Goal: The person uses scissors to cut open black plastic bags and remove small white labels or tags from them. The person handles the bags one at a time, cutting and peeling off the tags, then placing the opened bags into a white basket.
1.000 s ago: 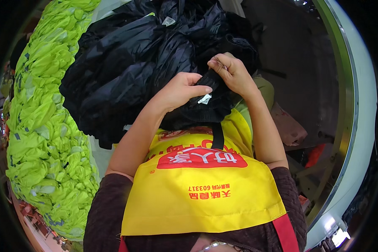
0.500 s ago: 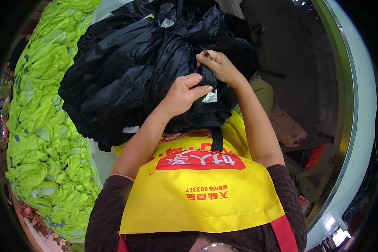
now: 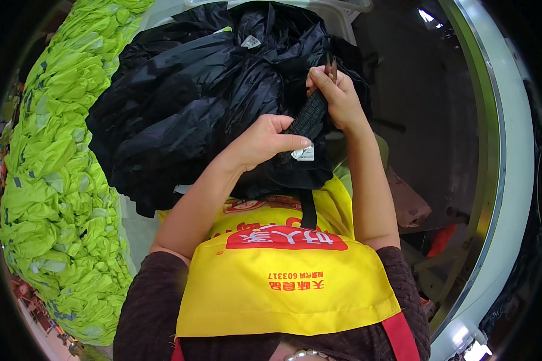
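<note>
My left hand (image 3: 264,141) is closed on the ribbed elastic band (image 3: 309,118) of a black garment (image 3: 180,108), its thumb lying next to a white label (image 3: 303,153). Farther up, my right hand (image 3: 338,99) is closed around a pair of brownish thread snips (image 3: 330,67), whose two narrow blades point up and away from me. The band runs up from my left hand to my right fingers, slightly stretched. Whether the right fingers also pinch the band is hard to see. The garment's thin, crinkled cloth lies bunched in front of me and over my lap.
Bright yellow-green garments (image 3: 60,198) lie in a long heap at the left. Behind the black cloth shows a pale plastic bin's rim (image 3: 343,24). At the right curves a light table edge (image 3: 520,162). A pinkish box (image 3: 408,201) sits low beside my right forearm.
My right hand has moved up and right, drawing the band out slantwise; the snips' blades now stand up clear of the fingers. My left hand has shifted slightly down and still grips the band.
</note>
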Motion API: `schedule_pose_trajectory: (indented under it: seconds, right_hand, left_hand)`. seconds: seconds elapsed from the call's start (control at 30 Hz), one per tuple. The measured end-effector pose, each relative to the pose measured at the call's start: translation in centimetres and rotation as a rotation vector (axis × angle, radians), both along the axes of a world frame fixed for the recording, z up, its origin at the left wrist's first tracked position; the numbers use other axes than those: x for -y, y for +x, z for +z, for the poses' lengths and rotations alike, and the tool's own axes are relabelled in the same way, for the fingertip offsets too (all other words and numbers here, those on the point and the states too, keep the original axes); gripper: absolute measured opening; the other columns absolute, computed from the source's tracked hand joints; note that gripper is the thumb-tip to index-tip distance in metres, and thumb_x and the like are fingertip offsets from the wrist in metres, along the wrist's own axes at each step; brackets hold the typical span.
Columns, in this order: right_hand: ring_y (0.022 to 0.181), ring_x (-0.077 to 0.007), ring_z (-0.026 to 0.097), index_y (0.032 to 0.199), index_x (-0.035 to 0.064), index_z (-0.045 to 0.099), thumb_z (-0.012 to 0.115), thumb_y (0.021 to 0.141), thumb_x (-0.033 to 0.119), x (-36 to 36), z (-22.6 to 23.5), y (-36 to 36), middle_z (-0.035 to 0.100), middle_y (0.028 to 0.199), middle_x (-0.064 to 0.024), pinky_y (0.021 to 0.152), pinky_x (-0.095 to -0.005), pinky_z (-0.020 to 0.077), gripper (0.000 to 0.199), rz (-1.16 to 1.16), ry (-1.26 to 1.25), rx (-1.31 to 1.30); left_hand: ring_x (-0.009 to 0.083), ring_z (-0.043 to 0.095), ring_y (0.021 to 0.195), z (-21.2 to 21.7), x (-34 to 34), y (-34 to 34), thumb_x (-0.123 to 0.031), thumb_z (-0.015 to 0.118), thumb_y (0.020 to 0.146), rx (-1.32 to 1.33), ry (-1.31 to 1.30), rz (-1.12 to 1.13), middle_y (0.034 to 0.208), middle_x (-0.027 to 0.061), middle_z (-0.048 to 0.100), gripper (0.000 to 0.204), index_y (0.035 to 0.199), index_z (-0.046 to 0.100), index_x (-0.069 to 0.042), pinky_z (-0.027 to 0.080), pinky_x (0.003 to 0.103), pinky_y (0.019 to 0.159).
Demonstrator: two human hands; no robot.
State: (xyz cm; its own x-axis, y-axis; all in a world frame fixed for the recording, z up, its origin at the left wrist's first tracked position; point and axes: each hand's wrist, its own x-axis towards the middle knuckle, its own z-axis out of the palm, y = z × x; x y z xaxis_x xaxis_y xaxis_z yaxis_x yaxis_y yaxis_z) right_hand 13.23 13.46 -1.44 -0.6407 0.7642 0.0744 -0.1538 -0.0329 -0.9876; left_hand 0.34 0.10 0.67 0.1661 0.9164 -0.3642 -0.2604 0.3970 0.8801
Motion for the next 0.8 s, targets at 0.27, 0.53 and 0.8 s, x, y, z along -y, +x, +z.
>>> schedule_pose_trajectory:
  seconds: [0.27, 0.53, 0.8]
  right_hand:
    - [0.074, -0.0076, 0.050, 0.081, 0.0028, 0.059, 0.054, 0.090, 0.025, -0.7, -1.5, -1.7, 0.057, 0.076, 0.0014, 0.072, -0.0232, 0.0396, 0.024, 0.219, 0.065, 0.209]
    - [0.070, -0.0070, 0.049, 0.084, 0.0025, 0.059, 0.054, 0.089, 0.024, 1.0, -3.6, -2.4, 0.057, 0.075, 0.0005, 0.066, -0.0218, 0.0403, 0.022, 0.175, -0.215, 0.114]
    - [0.076, -0.0111, 0.057, 0.099, -0.0005, 0.059, 0.049, 0.094, 0.022, 2.6, -1.2, 0.3, 0.062, 0.087, -0.0054, 0.069, -0.0232, 0.0448, 0.026, -0.375, 0.137, -0.054]
  left_hand:
    - [0.0041, 0.036, 0.062, -2.1, 0.7, 0.9, -0.008, 0.062, 0.081, -0.030, 0.269, 0.212, 0.065, -0.0055, 0.040, 0.018, 0.068, 0.051, -0.004, 0.033, 0.021, 0.056]
    - [0.0157, 0.047, 0.096, -3.4, 0.4, 0.4, -0.006, 0.064, 0.079, -0.597, 0.607, 0.327, 0.099, 0.0071, 0.052, 0.011, 0.087, 0.061, 0.001, 0.037, 0.026, 0.083]
    - [0.0169, 0.053, 0.097, -2.9, -0.5, 0.3, -0.003, 0.062, 0.080, -0.442, 0.609, 0.243, 0.101, 0.0059, 0.057, 0.015, 0.094, 0.063, 0.000, 0.040, 0.028, 0.087]
